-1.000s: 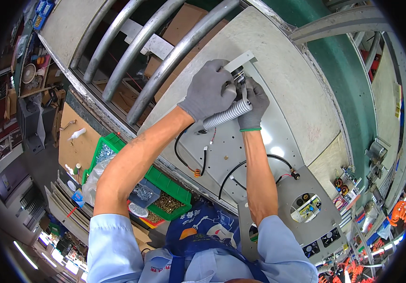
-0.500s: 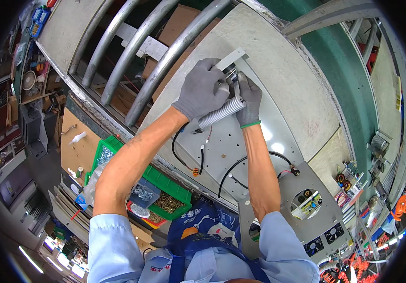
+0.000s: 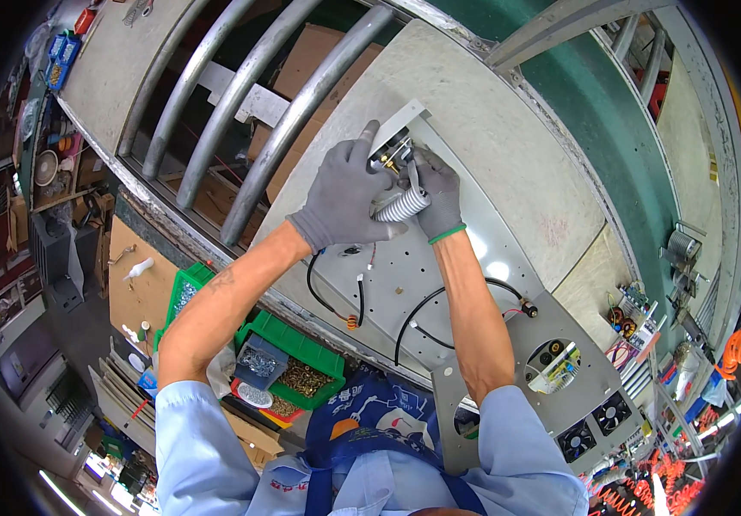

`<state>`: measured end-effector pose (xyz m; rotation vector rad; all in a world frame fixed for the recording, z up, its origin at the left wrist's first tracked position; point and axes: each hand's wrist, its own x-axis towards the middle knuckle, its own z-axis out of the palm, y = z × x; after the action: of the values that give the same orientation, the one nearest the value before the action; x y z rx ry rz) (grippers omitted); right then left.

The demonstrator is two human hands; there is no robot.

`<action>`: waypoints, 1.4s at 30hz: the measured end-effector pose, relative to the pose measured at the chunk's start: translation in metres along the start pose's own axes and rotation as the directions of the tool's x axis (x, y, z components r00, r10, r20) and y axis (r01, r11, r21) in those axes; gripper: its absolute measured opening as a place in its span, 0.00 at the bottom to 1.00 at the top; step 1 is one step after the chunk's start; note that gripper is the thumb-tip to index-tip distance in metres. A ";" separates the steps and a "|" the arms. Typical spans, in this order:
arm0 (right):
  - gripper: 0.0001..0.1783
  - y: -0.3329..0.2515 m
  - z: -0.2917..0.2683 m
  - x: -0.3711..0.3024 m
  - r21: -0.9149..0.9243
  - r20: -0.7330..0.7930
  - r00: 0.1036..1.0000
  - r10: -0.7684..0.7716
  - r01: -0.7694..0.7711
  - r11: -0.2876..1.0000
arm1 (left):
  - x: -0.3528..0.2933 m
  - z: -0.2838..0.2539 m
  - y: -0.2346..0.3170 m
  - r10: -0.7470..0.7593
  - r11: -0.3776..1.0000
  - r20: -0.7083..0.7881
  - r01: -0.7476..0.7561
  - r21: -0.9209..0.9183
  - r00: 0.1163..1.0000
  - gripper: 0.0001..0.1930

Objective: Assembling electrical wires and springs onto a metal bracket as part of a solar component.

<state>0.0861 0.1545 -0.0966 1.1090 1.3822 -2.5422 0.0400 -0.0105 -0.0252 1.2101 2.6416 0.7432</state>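
Note:
A ribbed grey cylinder (image 3: 404, 205) with a narrow flat strip at one end lies between my gloved hands, over a grey sheet-metal panel (image 3: 379, 301). My left hand (image 3: 340, 193) is open beside it, index finger stretched toward the panel's raised end flange (image 3: 400, 119) and thumb reaching below the cylinder, whose near end it partly covers. My right hand (image 3: 437, 191) curls closed around the strip end of the cylinder; its fingertips are partly hidden. Brass-coloured fittings (image 3: 387, 161) show by the flange, just above the fingers.
Black cables (image 3: 422, 301) lie on the panel. A perforated chassis with fans (image 3: 594, 426) adjoins it at the right. Green bins (image 3: 289, 344) of screws stand along the bench's near left edge. Curved metal bars (image 3: 301, 120) border the table at the left.
My left fingers have spread from a curl, and the hand has shifted slightly left and down. The cylinder has tilted to lie flatter. The brass-coloured fittings by the flange are now exposed.

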 end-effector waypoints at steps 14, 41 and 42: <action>0.13 -0.009 0.009 -0.009 -0.181 -0.041 0.984 -0.176 0.166 0.969 | -0.003 0.001 -0.006 -0.010 0.995 0.004 0.010 -0.104 1.000 0.20; 0.18 -0.010 -0.003 -0.011 0.006 0.032 0.999 -0.005 0.005 1.000 | 0.011 0.009 -0.004 -0.139 0.990 0.024 0.139 0.007 0.990 0.49; 0.17 -0.008 -0.004 -0.010 0.029 0.044 0.999 -0.007 0.006 1.000 | 0.012 0.009 -0.004 -0.141 0.990 0.026 0.141 0.001 0.990 0.49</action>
<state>0.0923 0.1595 -0.0860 1.0474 1.3454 -2.5827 0.0325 -0.0008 -0.0343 1.0127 2.6717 0.6990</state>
